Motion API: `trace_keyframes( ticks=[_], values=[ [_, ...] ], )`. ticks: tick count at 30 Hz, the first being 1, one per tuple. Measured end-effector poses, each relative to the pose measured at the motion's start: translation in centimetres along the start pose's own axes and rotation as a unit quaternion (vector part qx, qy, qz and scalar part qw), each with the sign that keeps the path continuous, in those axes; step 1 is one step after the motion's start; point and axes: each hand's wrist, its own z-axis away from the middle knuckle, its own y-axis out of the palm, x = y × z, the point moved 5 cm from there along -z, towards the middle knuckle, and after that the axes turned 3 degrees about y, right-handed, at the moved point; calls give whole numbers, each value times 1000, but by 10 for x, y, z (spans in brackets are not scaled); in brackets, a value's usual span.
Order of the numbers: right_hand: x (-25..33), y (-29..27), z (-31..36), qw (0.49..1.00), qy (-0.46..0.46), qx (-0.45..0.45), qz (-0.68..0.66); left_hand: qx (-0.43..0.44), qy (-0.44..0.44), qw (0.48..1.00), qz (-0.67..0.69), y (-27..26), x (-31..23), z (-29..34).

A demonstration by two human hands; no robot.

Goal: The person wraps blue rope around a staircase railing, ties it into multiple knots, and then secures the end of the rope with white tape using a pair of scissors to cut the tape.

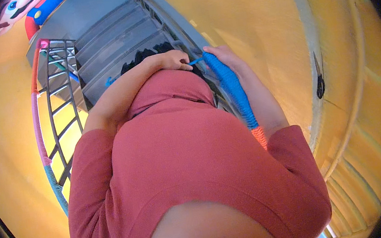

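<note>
As left hand (pixel 175 60) pinches, blue strand (pixel 197 61) rightward

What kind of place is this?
It looks like a stairway, maybe somewhere made for fun: there are gray steps, a blue-wrapped handrail and a big cartoon figure.

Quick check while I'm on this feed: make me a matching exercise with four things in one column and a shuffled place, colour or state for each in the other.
1. left hand
2. right hand
3. orange wrapping
4. stairs

A. grey
B. at the upper end of the blue wrapping
C. pinching a blue strand
D. just below the blue wrapping in the picture

Pairs: 1-C, 2-B, 3-D, 4-A
</note>
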Motion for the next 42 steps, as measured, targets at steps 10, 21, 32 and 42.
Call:
trace_keyframes(
  ticks=[10, 21, 32, 42],
  values=[
    [-8, -1, -6, 1000, -9, 14, -14, -210, -141, 967, 43, -36, -2, 100],
    [1, 0, 0, 1000, -12, 18, -4, -296, -250, 918, -81, -105, -36, 260],
    [-5, -2, -6, 1000, -15, -4, 0, -431, -318, 836, -118, -138, -65, 408],
    [-4, -8, -5, 998, -31, -29, 37, -572, -220, 770, -177, -169, -156, 460]
  ],
)
